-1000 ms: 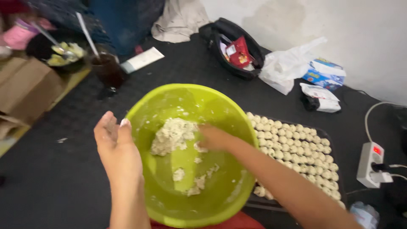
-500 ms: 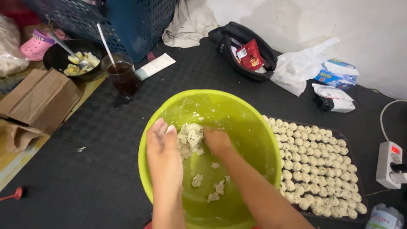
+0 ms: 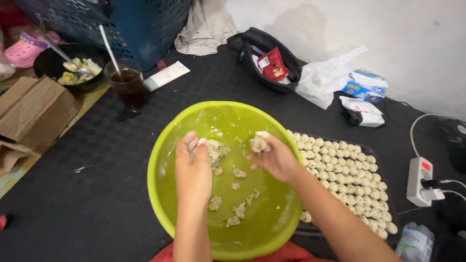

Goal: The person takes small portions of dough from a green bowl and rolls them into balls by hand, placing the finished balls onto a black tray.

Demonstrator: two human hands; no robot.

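Dough lump (image 3: 259, 143) pinched in right hand (image 3: 274, 157); left hand (image 3: 192, 165) open beside it (over green bowl (image 3: 167, 140)).

lime-green basin (image 3: 165, 160) | pale cream dough (image 3: 260, 143), flecked green | off-white dough balls (image 3: 349, 170) on dark tray (image 3: 376, 160) | black ribbed mat (image 3: 97, 194) | blue lattice basket (image 3: 121, 24) | dark brown drink (image 3: 127, 87) | pink clog (image 3: 22, 48) | white power strip (image 3: 420, 180), red switch
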